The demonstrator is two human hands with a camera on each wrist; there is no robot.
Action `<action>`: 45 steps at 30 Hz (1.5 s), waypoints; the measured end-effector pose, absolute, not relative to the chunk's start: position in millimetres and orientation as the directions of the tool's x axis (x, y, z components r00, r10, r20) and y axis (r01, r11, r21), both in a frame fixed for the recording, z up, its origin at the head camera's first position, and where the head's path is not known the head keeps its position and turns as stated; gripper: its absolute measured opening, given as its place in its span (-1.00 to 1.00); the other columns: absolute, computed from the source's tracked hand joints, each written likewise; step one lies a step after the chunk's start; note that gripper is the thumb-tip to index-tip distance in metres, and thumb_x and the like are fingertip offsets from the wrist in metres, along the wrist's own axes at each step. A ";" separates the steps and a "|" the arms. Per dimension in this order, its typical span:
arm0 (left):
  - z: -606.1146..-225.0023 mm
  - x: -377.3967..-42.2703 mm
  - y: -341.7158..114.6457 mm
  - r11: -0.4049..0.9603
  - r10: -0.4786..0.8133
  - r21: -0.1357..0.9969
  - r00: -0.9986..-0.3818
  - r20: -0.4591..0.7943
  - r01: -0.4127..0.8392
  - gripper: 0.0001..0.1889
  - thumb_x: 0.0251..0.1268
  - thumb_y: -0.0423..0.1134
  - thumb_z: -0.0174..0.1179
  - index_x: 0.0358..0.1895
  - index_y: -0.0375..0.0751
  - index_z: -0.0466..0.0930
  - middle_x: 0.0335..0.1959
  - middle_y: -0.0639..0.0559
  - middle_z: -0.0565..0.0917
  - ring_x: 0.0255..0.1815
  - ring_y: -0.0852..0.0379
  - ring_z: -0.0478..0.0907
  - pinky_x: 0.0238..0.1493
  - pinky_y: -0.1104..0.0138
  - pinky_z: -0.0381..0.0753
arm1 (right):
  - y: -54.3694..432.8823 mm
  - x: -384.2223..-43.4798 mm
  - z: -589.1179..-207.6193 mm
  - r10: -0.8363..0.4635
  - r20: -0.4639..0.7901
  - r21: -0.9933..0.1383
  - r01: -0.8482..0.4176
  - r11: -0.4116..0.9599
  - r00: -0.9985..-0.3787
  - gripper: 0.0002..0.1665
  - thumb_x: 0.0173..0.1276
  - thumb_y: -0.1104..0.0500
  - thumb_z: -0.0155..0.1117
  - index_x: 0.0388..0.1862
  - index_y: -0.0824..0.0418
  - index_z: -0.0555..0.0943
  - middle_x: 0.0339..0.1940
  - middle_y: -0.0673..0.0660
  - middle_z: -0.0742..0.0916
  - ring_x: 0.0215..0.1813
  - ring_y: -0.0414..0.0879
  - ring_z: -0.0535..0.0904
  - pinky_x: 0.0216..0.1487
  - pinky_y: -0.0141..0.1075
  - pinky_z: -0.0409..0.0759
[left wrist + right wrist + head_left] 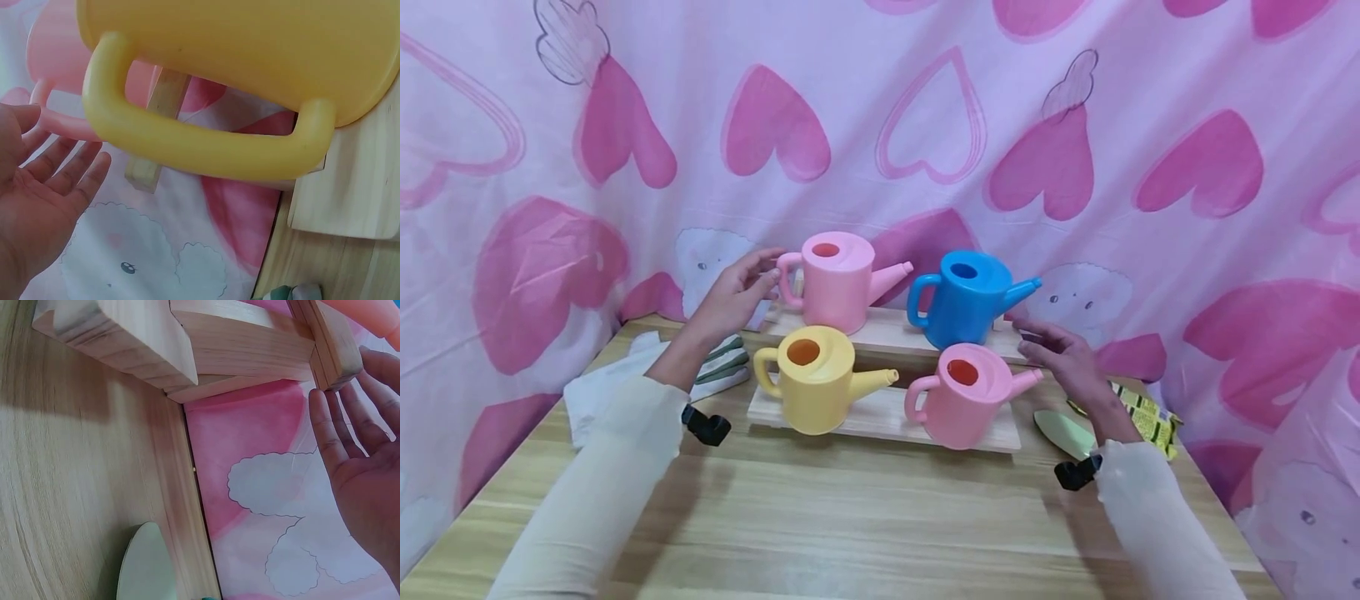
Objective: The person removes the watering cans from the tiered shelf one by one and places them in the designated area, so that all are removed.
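Note:
A two-tier wooden stand (887,417) holds toy-like watering cans. On its upper board stand a light pink watering can (842,287) and a blue watering can (966,304); in front, on the lower board, are a yellow watering can (816,387) and a darker pink watering can (966,404). My left hand (733,296) is beside the light pink can's handle, its fingers loosely extended in the left wrist view, with the yellow handle (206,140) nearer that camera. At the upper board's right end (337,356), my right hand (369,469) has its straight fingertips right at the wood.
A white cloth (602,387) and a green-striped glove (722,367) lie on the table's left. On the right are a pale green, pointed flat piece (1063,433) and a yellow patterned packet (1157,421). A heart-printed curtain (850,108) hangs close behind the table (880,517).

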State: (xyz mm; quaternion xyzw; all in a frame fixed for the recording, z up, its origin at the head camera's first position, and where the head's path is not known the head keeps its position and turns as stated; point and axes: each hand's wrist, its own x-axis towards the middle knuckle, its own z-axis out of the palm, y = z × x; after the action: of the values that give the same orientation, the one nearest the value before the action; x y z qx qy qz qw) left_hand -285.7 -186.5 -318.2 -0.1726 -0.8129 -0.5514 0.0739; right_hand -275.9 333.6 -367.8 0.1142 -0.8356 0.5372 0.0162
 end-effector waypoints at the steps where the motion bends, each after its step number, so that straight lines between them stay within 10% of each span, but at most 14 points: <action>1: -318.7 -285.6 -185.8 0.329 0.198 0.874 -0.931 0.306 0.357 -0.52 0.68 -0.11 -0.01 0.53 -0.09 0.33 0.33 -0.17 0.51 0.19 -0.19 0.54 0.29 -0.09 0.52 | 333.3 -276.4 -368.6 -0.174 0.146 -0.893 -0.205 0.400 -0.974 -0.33 0.54 -0.05 0.30 0.54 0.08 0.43 0.50 0.14 0.49 0.47 0.11 0.40 0.19 -0.27 0.61; 18: -330.3 -287.2 -184.9 0.309 0.160 0.893 -0.944 0.289 0.326 -0.55 0.66 -0.15 0.03 0.48 -0.17 0.38 0.26 -0.12 0.55 0.18 -0.07 0.56 0.22 0.13 0.61 | 333.8 -276.8 -370.8 -0.165 0.081 -0.886 -0.147 0.441 -0.983 -0.32 0.53 -0.14 0.28 0.53 0.04 0.45 0.55 0.07 0.44 0.46 0.17 0.36 0.40 0.25 0.35; 45: -328.5 -287.5 -185.0 0.359 0.108 0.880 -0.951 0.291 0.310 -0.61 0.66 -0.24 0.03 0.42 -0.20 0.45 0.21 -0.16 0.57 0.16 -0.11 0.59 0.18 0.14 0.63 | 333.9 -276.5 -375.1 -0.144 0.104 -0.872 -0.159 0.462 -0.984 -0.33 0.53 -0.17 0.26 0.52 0.01 0.47 0.56 0.03 0.43 0.43 0.17 0.42 0.37 0.21 0.42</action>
State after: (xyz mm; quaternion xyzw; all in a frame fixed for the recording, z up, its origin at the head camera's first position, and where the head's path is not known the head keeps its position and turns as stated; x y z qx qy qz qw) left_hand -287.5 -185.0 -328.5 -0.1275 -0.8192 -0.5517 0.0916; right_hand -276.5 333.9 -375.1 0.0886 -0.8550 0.5109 0.0077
